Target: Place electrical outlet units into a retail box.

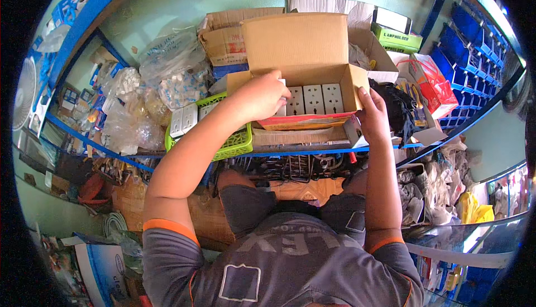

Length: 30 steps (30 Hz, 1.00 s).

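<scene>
An opened cardboard box (pixel 295 39) stands before me on the shelf, its lid flap raised at the back. Several white multi-socket power outlets (pixel 313 99) sit upright side by side in its right part. My left hand (pixel 264 95) reaches into the box and grips another white outlet (pixel 283 108), mostly hidden behind the fingers, at the left end of that row. With thumb and fingers, my right hand (pixel 372 112) pinches the box's right side flap (pixel 358 85). Left of the box, a lime-green plastic basket (pixel 230 146) holds more white outlets (pixel 183 120), partly covered by my left forearm.
Clear plastic bags (pixel 130 118) of small parts crowd the left of the shelf. Other cartons (pixel 224 43) stand behind, with green lampholder boxes (pixel 395 39) at the back right. A black plastic bag (pixel 387 106) lies beside my right hand. The blue shelf edge (pixel 301 153) runs in front.
</scene>
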Available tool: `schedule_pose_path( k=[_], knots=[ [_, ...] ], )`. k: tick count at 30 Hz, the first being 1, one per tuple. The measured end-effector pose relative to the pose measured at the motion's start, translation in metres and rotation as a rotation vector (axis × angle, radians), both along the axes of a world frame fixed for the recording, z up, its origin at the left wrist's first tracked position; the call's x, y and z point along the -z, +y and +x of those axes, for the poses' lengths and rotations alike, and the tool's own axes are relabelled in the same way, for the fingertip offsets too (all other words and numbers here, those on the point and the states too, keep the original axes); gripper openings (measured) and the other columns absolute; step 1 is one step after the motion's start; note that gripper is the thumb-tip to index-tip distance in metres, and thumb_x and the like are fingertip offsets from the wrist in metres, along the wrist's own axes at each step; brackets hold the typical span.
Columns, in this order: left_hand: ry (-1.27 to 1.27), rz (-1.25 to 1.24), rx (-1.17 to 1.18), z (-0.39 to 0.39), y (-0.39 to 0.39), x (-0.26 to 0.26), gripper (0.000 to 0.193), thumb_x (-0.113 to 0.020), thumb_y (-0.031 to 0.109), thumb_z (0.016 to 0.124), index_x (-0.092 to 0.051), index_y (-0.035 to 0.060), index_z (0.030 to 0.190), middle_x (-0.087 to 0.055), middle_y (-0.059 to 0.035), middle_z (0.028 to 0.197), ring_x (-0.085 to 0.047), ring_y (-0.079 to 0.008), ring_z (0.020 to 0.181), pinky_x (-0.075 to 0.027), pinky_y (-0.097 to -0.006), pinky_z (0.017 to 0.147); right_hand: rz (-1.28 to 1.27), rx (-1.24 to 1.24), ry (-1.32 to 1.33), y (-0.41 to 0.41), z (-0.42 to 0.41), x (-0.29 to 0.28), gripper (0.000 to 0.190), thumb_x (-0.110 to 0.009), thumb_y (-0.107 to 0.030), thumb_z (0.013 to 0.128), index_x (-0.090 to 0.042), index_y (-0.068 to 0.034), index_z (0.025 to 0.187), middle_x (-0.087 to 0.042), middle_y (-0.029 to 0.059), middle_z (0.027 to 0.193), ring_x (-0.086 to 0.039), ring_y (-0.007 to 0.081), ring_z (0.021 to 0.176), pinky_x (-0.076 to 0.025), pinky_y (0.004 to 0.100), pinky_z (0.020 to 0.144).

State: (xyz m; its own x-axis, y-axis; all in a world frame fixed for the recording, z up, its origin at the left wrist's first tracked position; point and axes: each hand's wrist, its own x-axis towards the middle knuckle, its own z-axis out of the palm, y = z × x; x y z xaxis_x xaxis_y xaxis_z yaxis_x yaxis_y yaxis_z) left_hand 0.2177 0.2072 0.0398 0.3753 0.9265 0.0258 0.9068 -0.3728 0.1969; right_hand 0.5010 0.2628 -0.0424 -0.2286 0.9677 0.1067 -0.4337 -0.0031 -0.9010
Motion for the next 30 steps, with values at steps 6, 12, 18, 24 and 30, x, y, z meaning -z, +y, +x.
schedule_pose_path(
  k=[6,12,18,24,30],
  knots=[
    [0.344,-0.031,0.113,-0.003,0.017,0.011,0.026,-0.074,0.014,0.077,-0.073,0.0084,0.102,-0.063,-0.0171,0.102,-0.062,-0.0337,0.102,-0.053,-0.0420,0.087,0.006,0.034,-0.025,-0.005,-0.004,-0.009,0.032,-0.060,-0.025,0.099,-0.062,0.002,0.116,-0.070,0.0066,0.103,-0.065,0.0105,0.085,-0.051,0.0253,0.078],
    [0.608,-0.103,0.032,0.013,0.020,-0.002,0.031,-0.076,0.016,0.072,-0.073,0.0092,0.102,-0.065,-0.0155,0.103,-0.066,-0.0331,0.096,-0.056,-0.0418,0.083,0.024,0.001,0.000,-0.003,-0.001,-0.005,0.031,-0.060,-0.025,0.099,-0.063,0.002,0.114,-0.070,0.0062,0.100,-0.065,0.0101,0.084,-0.051,0.0253,0.077],
    [0.469,0.060,0.230,-0.010,0.018,0.007,0.031,-0.067,0.011,0.080,-0.068,0.0080,0.112,-0.068,-0.0164,0.096,-0.068,-0.0339,0.088,-0.056,-0.0423,0.079,0.003,0.000,-0.017,-0.004,-0.002,-0.002,0.032,-0.061,-0.026,0.098,-0.063,0.002,0.114,-0.070,0.0061,0.098,-0.064,0.0100,0.082,-0.050,0.0246,0.075],
    [0.149,-0.060,-0.160,0.003,0.010,0.001,0.024,-0.061,0.010,0.083,-0.068,0.0048,0.105,-0.068,-0.0193,0.096,-0.067,-0.0369,0.088,-0.055,-0.0448,0.076,0.002,-0.008,0.011,-0.003,0.000,0.001,0.033,-0.060,-0.026,0.099,-0.062,0.002,0.116,-0.070,0.0061,0.098,-0.064,0.0098,0.082,-0.050,0.0249,0.075],
    [0.506,-0.165,0.124,-0.001,0.026,0.006,0.022,-0.063,0.013,0.083,-0.068,0.0047,0.103,-0.070,-0.0185,0.092,-0.067,-0.0383,0.087,-0.054,-0.0472,0.077,0.012,-0.007,0.020,-0.007,-0.003,-0.007,0.033,-0.059,-0.026,0.099,-0.061,0.002,0.116,-0.069,0.0053,0.098,-0.064,0.0090,0.083,-0.050,0.0234,0.072]
  ],
)
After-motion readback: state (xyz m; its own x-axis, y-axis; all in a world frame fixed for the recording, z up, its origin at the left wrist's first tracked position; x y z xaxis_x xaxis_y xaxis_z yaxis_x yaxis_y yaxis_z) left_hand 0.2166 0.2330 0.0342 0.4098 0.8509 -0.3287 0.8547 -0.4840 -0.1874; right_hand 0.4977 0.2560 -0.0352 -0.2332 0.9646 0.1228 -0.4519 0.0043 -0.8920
